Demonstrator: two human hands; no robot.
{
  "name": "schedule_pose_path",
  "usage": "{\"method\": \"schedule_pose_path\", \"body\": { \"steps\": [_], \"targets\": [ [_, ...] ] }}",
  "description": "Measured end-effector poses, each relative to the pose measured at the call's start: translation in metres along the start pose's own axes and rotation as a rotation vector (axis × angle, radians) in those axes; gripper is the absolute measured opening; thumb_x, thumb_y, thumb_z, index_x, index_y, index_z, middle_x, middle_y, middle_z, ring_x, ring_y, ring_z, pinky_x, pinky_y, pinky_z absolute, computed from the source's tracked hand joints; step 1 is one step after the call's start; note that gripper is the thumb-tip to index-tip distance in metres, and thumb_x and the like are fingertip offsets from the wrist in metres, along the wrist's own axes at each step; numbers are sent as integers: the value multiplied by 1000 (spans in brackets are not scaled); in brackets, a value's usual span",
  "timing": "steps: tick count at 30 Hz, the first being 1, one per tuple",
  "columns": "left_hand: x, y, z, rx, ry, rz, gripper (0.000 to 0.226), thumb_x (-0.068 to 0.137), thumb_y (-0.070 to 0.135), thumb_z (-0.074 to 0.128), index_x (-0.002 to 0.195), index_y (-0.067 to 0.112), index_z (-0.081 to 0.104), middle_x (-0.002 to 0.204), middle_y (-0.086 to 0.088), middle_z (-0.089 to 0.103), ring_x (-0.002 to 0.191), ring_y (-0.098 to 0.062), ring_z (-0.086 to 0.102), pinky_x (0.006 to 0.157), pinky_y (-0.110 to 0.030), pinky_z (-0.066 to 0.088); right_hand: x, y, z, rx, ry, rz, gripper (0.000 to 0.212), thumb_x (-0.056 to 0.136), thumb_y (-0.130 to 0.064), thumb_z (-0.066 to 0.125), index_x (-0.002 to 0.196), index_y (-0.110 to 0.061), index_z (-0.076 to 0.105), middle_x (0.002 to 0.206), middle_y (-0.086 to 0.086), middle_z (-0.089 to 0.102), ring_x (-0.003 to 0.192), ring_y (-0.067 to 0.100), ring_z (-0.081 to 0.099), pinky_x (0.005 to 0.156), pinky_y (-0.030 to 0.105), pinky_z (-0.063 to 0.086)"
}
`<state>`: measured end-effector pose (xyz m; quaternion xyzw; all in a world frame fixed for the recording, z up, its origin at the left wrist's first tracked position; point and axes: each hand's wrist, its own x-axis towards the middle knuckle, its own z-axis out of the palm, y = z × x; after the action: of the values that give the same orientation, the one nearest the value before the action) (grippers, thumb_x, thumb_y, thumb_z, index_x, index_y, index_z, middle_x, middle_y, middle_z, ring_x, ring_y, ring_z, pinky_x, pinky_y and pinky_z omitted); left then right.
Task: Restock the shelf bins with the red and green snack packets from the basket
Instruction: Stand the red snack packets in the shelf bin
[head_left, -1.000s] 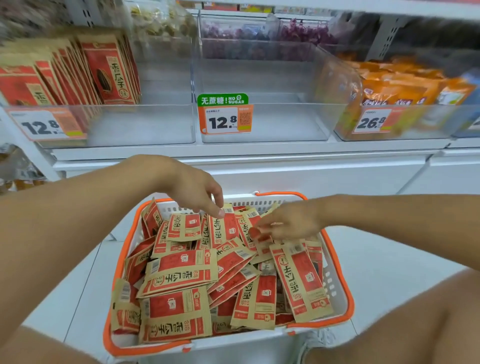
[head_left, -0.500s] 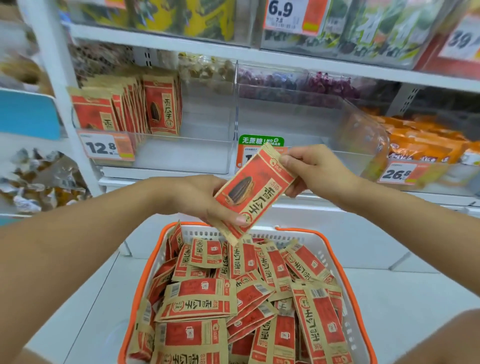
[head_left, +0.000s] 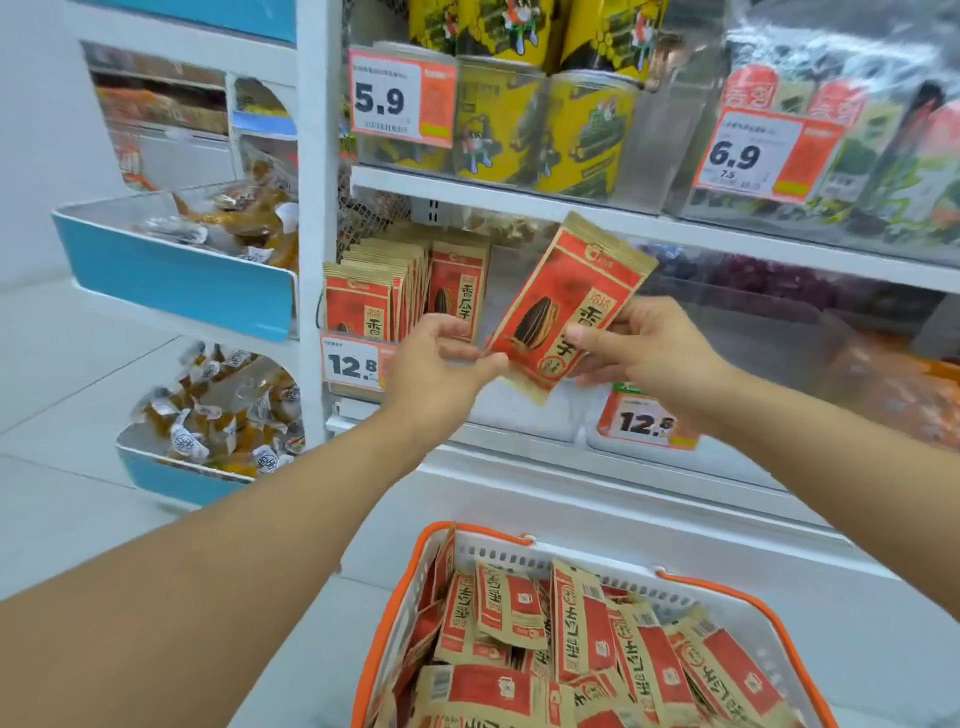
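Head view: my right hand (head_left: 641, 345) and left hand (head_left: 441, 364) pinch one red packet (head_left: 563, 306) between them, tilted before the shelf bin (head_left: 524, 415), above the basket (head_left: 748, 631) of packets.

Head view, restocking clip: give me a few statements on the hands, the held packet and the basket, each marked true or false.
1. Both hands hold one red packet. True: the left hand pinches its lower corner, the right hand grips its lower right edge.
2. The held packet lies flat in the bin. False: it is tilted, in the air in front of the shelf.
3. The basket is empty. False: it is piled with red packets.
4. A row of matching red packets stands in the shelf bin left of the held one. True.
5. The price tag under that row reads 6.9. False: it reads 12.8.
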<state>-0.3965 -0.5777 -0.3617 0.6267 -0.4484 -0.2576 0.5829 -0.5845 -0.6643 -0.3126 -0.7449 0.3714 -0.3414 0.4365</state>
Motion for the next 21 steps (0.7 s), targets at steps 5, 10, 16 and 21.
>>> {"method": "schedule_pose_path", "body": {
  "steps": [5, 10, 16, 21],
  "targets": [
    [10, -26, -21, 265, -83, -72, 55, 86, 32, 75, 132, 21, 48, 113, 3, 59, 97, -16, 60, 77, -26, 46, 91, 0, 28, -156, 50, -40, 14, 92, -10, 70, 106, -11, 72, 97, 12, 76, 80, 24, 75, 72, 37, 63],
    [16, -42, -32, 425, -174, -49, 66, 86, 35, 74, 141, 22, 41, 124, -1, 54, 108, -20, 58, 86, -33, 50, 158, 34, 78, -242, -22, 197, 7, 89, -11, 74, 95, -10, 70, 99, 14, 75, 78, 23, 73, 79, 43, 62],
    [18, -45, -31, 430, -207, -24, 65, 86, 34, 74, 141, 23, 41, 127, 0, 53, 110, -20, 57, 89, -33, 50, 204, 67, 105, -279, 103, 277, 14, 87, -14, 75, 91, -9, 63, 111, 19, 70, 102, 34, 70, 89, 45, 59],
    [20, -46, -28, 424, -202, -23, 65, 85, 35, 74, 140, 23, 42, 127, -1, 53, 110, -20, 57, 92, -36, 51, 224, 81, 114, -316, 148, 269, 26, 81, -17, 81, 74, -13, 56, 102, 17, 72, 95, 33, 72, 85, 46, 60]
  ]
}}
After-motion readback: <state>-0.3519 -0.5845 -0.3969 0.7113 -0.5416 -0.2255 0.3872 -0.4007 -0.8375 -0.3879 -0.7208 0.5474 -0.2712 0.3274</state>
